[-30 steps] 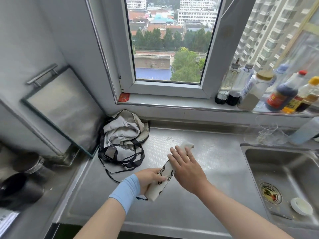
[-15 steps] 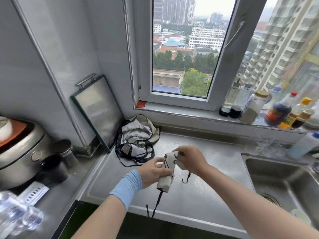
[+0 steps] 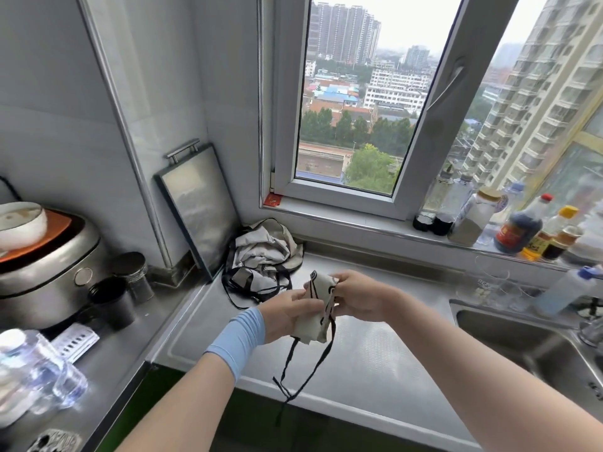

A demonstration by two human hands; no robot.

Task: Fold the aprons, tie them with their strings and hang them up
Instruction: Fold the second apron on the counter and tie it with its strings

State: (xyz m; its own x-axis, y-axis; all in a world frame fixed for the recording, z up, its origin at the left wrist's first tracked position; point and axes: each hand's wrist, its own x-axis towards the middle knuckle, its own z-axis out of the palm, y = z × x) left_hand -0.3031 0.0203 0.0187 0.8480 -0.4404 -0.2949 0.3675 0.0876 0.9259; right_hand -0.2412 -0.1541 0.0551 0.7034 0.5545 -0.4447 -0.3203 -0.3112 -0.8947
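You face steel counter (image 3: 375,363); sink (image 3: 522,340) at your right, grey tiled wall (image 3: 49,125) at your left. Window (image 3: 352,125) ahead gives overcast daylight.

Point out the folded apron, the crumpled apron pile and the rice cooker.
folded apron (image 3: 320,289), head view, cream cloth near its top.
crumpled apron pile (image 3: 261,252), head view, grey upper folds.
rice cooker (image 3: 42,282), head view, silver front wall.

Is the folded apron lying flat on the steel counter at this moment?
No, the left hand and the right hand hold the folded apron above the counter, its strings hanging down.
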